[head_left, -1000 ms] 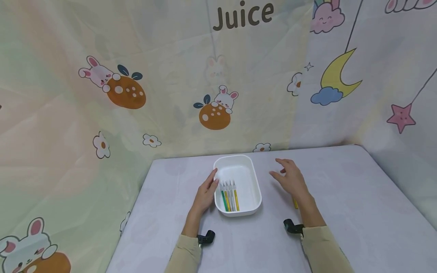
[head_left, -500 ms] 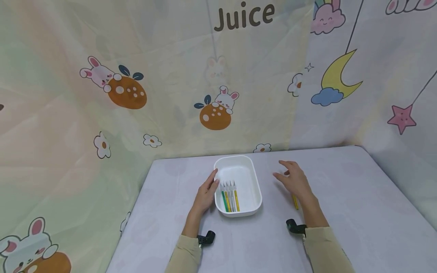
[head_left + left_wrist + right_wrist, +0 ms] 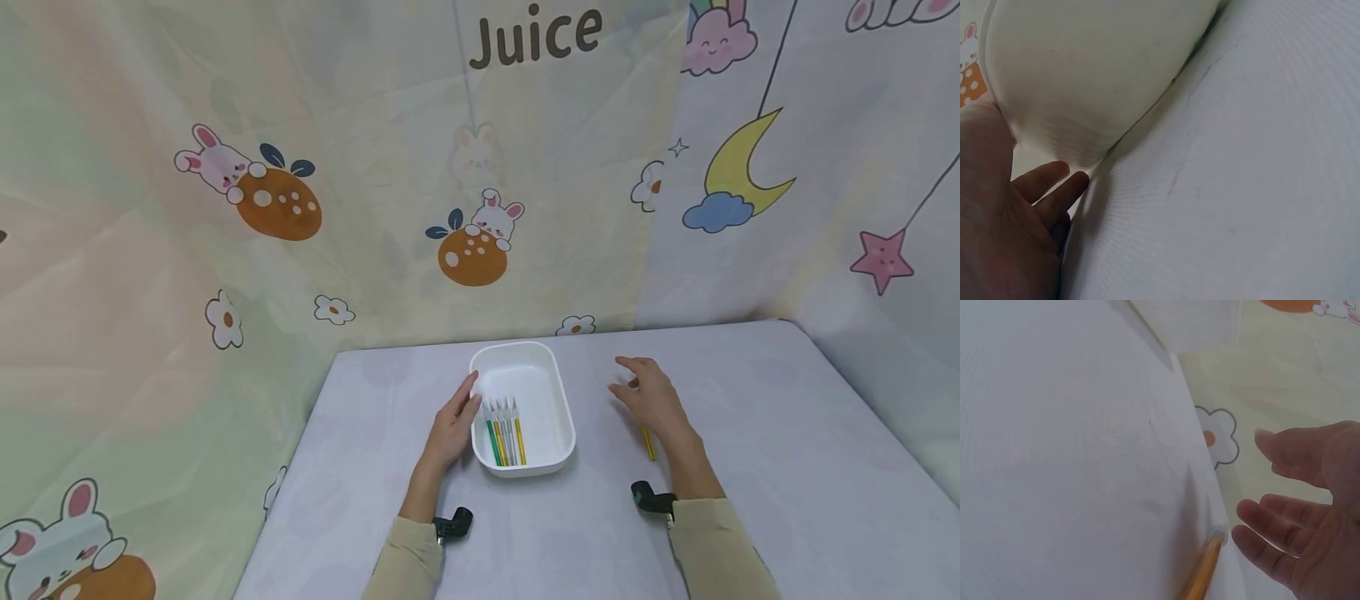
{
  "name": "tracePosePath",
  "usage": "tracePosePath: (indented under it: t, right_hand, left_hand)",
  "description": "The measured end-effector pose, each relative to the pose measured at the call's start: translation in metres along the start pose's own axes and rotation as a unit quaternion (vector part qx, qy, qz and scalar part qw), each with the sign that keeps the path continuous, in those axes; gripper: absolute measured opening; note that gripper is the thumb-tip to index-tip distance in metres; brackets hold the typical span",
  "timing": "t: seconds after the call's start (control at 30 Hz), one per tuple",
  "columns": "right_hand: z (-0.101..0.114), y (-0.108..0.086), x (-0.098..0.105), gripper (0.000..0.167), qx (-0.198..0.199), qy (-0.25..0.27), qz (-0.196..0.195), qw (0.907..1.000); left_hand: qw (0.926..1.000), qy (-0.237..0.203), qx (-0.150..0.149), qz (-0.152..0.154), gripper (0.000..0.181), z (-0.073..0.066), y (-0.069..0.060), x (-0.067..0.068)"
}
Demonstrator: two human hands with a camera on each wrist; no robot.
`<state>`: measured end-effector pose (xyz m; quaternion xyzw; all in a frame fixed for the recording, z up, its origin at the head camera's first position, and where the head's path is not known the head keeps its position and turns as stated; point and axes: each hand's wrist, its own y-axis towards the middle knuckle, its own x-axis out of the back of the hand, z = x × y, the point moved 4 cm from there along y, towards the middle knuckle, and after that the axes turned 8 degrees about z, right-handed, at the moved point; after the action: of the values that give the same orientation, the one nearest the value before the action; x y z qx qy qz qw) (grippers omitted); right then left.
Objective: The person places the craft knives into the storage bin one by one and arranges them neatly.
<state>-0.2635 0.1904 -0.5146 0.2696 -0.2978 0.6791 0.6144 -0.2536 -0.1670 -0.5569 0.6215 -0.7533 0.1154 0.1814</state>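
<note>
A white rectangular tray stands near the middle of the table. Several slim pen-like sticks lie side by side in its lower left, with green, yellow and silver shafts and pale pointed ends. At the tray's left rim rests my left hand, fingers fairly straight; in the left wrist view its lower fingers are loosely bent beside the wall. To the right of the tray, my right hand hovers with thumb and fingers apart, holding nothing. A yellow stick lies on the table beneath it, partly hidden by the forearm in the head view.
A pale cloth covers the table, whose back edge meets a printed curtain with rabbits, fruit and flowers. Dark wrist cameras are strapped at both sleeves.
My right hand has drifted slightly right and toward me, away from the tray, so more of the yellow stick shows. The left hand, tray and sticks inside it stay put.
</note>
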Motion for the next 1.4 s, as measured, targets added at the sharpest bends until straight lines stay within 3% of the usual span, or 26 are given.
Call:
tracePosePath:
  t: [1.03, 1.4]
  right_hand:
    - [-0.013, 0.0, 0.004, 0.061, -0.024, -0.01, 0.007, 0.9996]
    - [-0.017, -0.003, 0.003, 0.056, -0.028, -0.027, 0.025, 0.9989]
  left_hand:
    - [1.0, 0.005, 0.008, 0.001, 0.053, -0.001, 0.001, 0.002]
    - [0.9999, 0.005, 0.01, 0.003, 0.055, 0.0, 0.001, 0.0]
